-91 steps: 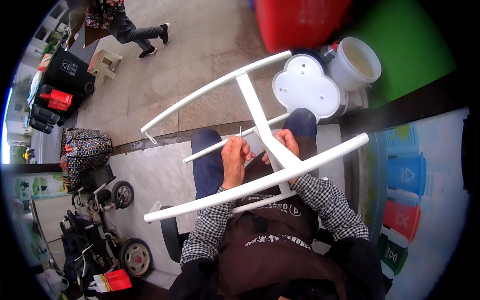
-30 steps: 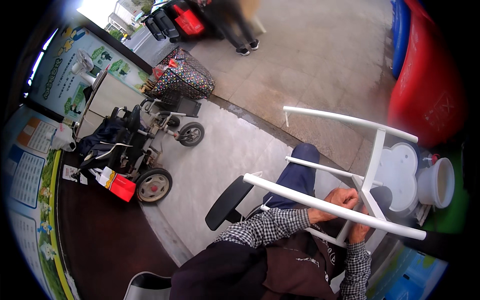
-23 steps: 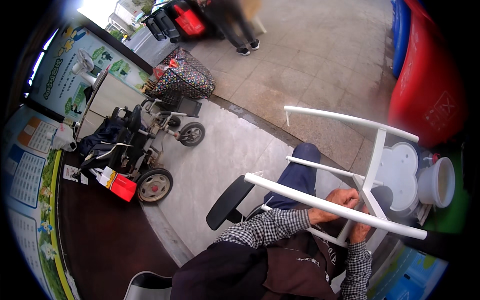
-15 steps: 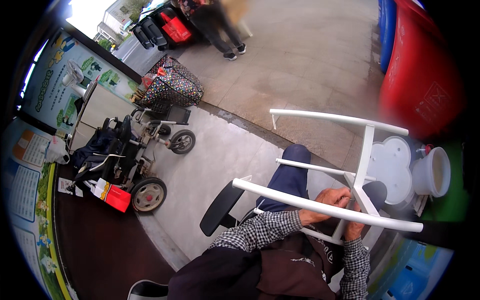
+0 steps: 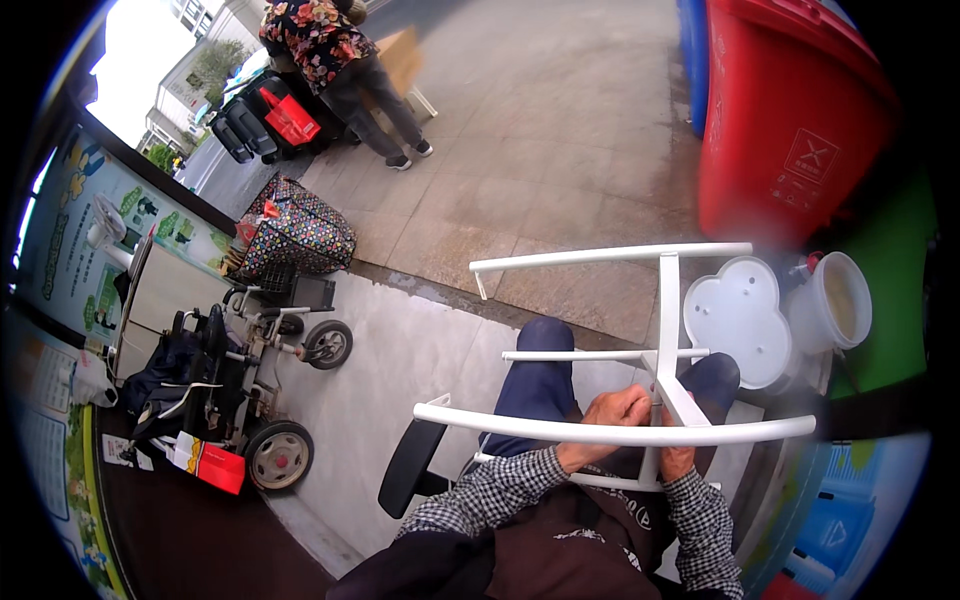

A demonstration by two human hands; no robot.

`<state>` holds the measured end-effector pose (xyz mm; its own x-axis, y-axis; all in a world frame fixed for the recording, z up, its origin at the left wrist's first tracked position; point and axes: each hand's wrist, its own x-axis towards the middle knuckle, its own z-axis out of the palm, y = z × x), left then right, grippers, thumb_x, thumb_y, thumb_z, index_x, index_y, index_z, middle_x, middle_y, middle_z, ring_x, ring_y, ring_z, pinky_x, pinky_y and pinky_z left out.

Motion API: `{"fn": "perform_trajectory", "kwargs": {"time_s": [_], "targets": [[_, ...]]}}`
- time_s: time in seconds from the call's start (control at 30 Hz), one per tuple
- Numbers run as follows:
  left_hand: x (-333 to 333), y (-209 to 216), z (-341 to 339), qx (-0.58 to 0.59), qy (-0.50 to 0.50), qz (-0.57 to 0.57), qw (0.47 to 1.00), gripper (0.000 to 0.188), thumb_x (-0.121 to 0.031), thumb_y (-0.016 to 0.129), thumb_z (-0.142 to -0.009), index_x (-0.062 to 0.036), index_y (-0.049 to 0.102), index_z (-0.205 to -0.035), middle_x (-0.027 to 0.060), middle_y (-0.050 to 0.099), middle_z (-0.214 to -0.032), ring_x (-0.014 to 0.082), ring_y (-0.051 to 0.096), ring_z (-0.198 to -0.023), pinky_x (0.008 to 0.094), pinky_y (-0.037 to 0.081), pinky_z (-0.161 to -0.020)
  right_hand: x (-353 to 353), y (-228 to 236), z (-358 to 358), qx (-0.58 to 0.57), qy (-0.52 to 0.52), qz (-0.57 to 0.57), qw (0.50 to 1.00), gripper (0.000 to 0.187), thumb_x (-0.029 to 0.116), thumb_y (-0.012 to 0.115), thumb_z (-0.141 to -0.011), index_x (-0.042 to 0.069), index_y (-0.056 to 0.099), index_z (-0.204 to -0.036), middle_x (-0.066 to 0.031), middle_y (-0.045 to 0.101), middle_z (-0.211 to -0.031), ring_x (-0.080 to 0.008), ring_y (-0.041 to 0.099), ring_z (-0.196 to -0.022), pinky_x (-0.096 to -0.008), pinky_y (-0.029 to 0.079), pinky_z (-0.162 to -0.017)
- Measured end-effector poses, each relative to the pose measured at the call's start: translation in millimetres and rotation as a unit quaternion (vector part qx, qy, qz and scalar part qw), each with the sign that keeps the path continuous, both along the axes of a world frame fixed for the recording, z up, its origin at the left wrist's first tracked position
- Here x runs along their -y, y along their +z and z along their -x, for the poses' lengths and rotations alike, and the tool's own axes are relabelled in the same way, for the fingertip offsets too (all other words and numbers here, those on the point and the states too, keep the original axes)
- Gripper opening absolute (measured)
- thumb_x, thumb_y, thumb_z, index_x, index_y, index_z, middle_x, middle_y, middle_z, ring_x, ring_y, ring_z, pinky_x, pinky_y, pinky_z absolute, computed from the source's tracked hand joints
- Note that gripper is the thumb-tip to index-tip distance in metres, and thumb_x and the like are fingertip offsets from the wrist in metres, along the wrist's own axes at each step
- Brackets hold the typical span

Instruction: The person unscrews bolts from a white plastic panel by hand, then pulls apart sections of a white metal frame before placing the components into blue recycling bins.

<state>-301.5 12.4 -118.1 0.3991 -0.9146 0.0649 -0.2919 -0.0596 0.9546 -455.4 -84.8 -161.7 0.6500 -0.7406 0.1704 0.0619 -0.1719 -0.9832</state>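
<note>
A white metal tube frame (image 5: 560, 428), like that of a stool or small chair, lies across my lap and knees. My left hand (image 5: 618, 409) is closed in a pinch at the joint where its slanted bars meet. What lies between those fingertips is too small to make out. Below the near rail, my right hand (image 5: 678, 461) is curled beside the short upright, its fingers largely hidden by the rail and bars. To the right of the frame rests a white scalloped plastic plate (image 5: 738, 322), a few small holes in it.
A white bucket (image 5: 838, 300) stands beside the plate, below a large red bin (image 5: 790, 120). A black armrest (image 5: 412, 465) is at my left. Farther left are a wheeled mobility chair (image 5: 250, 370) and a patterned bag (image 5: 297, 228). Another person (image 5: 335, 70) stands beyond.
The view has shifted, so the frame, hands and surroundings appear farther left and mostly lower. More of the other person and the red bin shows. Both hands stay at the same joint.
</note>
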Motion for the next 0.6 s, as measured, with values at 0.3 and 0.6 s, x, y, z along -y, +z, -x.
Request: {"fn": "perform_trajectory", "kwargs": {"time_s": [0.3,0.6], "targets": [[-3.8,-2.2,1.6,0.035,0.011,0.015,0.999,0.016,-0.017,0.062,-0.103,-0.003,0.06,-0.096,0.0106,0.065,-0.075,0.0197,0.066,-0.064,0.0337,0.051,-0.06,-6.0,16.7,-8.4,-0.019,-0.019,0.009,1.0,0.058,0.052,0.06,-0.1,0.0,0.056,-0.127,-0.0031,0.058,-0.104,-0.0115,0.06,-0.09,-0.0274,0.051,-0.078],[-4.5,12.7,0.5,0.031,-0.013,0.039,0.999,0.014,-0.017,0.064,-0.102,-0.0027,0.061,-0.102,0.009,0.064,-0.076,0.0157,0.062,-0.065,0.0305,0.049,-0.06,-0.7,17.3,-7.4,0.014,0.001,0.008,1.0,0.05,0.042,0.063,-0.1,0.0,0.056,-0.126,-0.0057,0.059,-0.105,-0.0156,0.059,-0.097,-0.0308,0.049,-0.085]]}}
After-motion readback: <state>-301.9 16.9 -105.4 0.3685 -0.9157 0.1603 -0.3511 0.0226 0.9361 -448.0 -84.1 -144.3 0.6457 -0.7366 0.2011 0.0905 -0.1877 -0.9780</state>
